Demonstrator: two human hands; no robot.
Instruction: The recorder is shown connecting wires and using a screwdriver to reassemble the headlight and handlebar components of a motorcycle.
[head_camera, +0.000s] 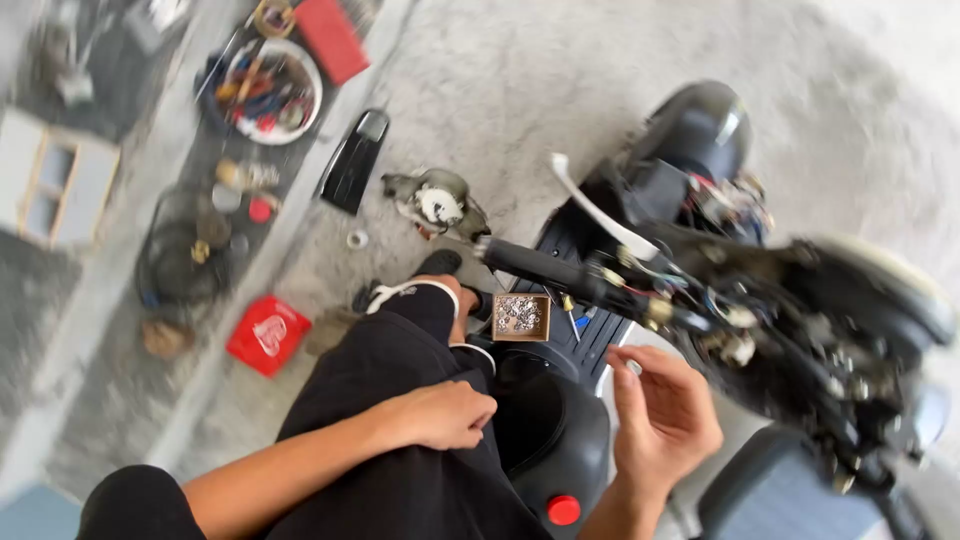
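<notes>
Head view, looking down at a seated person working on a partly stripped black motor scooter (800, 300) whose handlebar cover is off, leaving wiring bare. The left hand (435, 415) rests on the black trouser leg (400, 480), fingers curled loosely together into a soft fist; whether it encloses anything cannot be told. The right hand (665, 420) is raised beside the exposed wiring, palm up and fingers slightly spread, with thumb and forefinger pinching a small pale ring-shaped part (634, 367) (its exact kind is too small to tell). A small square cardboard box of silvery screws and nuts (521, 317) stands on the scooter's footboard, just below the black rubber handlebar grip (530, 265) and near the person's knee.

Judged from this pose, handling the small part well calls for a firm fingertip pinch held over the footboard or the box, so a dropped piece lands where it can be found, and for keeping clear of the loose wires.

Counts: one box of fasteners; one white brake lever (600, 210); one red round button (564, 510) on the black seat housing. On the grey concrete floor, toward the upper left corner: one white round bowl of hand tools (265, 90), two flat red containers (268, 335), one detached black scooter panel (353, 160), one removed speedometer unit (437, 203).
</notes>
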